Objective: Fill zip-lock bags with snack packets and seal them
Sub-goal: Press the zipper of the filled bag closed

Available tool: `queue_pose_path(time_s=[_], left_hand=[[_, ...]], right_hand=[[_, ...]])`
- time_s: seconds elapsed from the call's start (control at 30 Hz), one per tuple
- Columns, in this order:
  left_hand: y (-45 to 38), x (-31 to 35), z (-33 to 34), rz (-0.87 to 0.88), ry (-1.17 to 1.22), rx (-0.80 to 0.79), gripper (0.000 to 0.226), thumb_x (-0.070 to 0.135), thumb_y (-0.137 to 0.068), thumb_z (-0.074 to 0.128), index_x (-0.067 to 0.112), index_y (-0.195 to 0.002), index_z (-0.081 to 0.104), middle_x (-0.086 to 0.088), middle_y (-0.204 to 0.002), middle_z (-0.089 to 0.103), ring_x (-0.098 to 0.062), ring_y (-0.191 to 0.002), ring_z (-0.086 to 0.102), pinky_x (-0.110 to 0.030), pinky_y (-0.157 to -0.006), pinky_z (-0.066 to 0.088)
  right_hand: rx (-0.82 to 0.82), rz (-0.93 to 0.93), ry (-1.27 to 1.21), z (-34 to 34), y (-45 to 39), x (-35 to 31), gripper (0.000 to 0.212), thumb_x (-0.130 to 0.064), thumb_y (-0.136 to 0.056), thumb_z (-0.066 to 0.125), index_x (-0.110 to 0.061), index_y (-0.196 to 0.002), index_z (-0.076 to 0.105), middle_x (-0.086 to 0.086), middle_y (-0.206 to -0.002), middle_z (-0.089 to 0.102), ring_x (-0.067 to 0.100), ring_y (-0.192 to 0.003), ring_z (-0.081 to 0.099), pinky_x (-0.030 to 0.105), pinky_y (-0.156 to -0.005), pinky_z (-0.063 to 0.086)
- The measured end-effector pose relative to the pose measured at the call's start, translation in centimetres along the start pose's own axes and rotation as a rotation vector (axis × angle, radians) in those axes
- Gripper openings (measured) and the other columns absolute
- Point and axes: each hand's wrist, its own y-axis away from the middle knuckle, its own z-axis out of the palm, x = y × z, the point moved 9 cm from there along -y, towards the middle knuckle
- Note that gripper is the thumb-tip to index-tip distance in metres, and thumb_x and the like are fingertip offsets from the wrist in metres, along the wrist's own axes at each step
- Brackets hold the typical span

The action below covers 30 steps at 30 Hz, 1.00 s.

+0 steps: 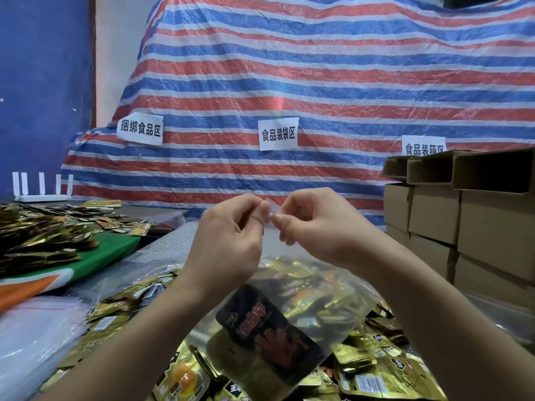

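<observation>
We pinch the bag's top edge with both hands.

The clear bag (289, 322) hangs in front of us over the packets (373, 369) heaped on the table, a black packet (260, 322) showing inside it. Our left hand (231, 227) and right hand (315, 224) grip its top edge, fingertips nearly meeting. Boxes (463, 221) stand to the right, a striped tarp (318, 82) behind.
</observation>
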Motion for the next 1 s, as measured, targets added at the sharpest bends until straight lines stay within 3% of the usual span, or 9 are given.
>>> queue_pose_path(time_s=[0.13,0.3,0.43,0.57,0.77,1.0], left_hand=[[-0.5,0.3,-0.3,0.017,-0.032,0.018,0.029,0.023,-0.1,0.054,0.017,-0.073,0.061,0.007,-0.051,0.045,-0.006,-0.045,0.036,-0.021,-0.043,0.028],[-0.9,0.3,-0.9,0.041,-0.094,0.061,0.029,0.023,-0.099,0.054,0.013,-0.073,0.061,0.005,-0.051,0.046,-0.008,-0.046,0.037,-0.026,-0.043,0.028],[-1.1,0.0,-1.8,0.028,-0.143,0.109,0.03,0.023,-0.1,0.054,0.012,-0.073,0.061,0.008,-0.048,0.043,-0.009,-0.044,0.037,-0.018,-0.042,0.024],[-1.6,-0.8,-2.9,0.006,-0.154,0.155,0.031,0.023,-0.1,0.055,0.014,-0.071,0.06,0.012,-0.048,0.045,-0.008,-0.041,0.036,-0.013,-0.041,0.021],[-1.7,-1.3,-3.2,0.011,-0.159,0.155,0.031,0.022,-0.1,0.054,0.016,-0.07,0.059,0.015,-0.048,0.047,-0.006,-0.041,0.038,-0.011,-0.041,0.021],[-1.9,-1.2,-4.0,0.034,-0.194,0.195,0.027,0.021,-0.099,0.055,0.015,-0.074,0.064,0.001,-0.058,0.054,-0.009,-0.05,0.042,-0.03,-0.047,0.033]], right_hand=[[0.007,0.004,-0.002,-0.4,0.3,0.2,0.022,-0.033,-0.095,0.064,-0.018,-0.079,0.066,0.003,-0.076,0.073,0.025,-0.079,0.069,0.05,-0.082,0.055],[0.001,0.026,0.0,-0.2,1.0,1.5,0.018,-0.031,-0.096,0.063,-0.019,-0.083,0.066,0.006,-0.082,0.071,0.026,-0.081,0.067,0.048,-0.08,0.056],[-0.003,0.032,0.051,-0.4,1.5,2.6,0.019,-0.033,-0.097,0.062,-0.021,-0.081,0.064,-0.003,-0.073,0.064,0.01,-0.065,0.055,0.033,-0.066,0.049],[-0.006,0.037,0.118,-0.6,2.3,3.9,0.021,-0.034,-0.097,0.061,-0.024,-0.079,0.061,-0.007,-0.072,0.061,0.002,-0.063,0.05,0.017,-0.059,0.041],[-0.015,0.01,0.089,-0.3,3.6,5.0,0.016,-0.031,-0.097,0.061,-0.027,-0.081,0.062,-0.007,-0.073,0.062,0.001,-0.065,0.053,0.022,-0.061,0.046],[0.026,-0.07,0.125,-0.6,3.7,4.6,0.016,-0.03,-0.096,0.063,-0.027,-0.08,0.061,-0.009,-0.068,0.058,-0.003,-0.063,0.052,0.016,-0.059,0.043]])
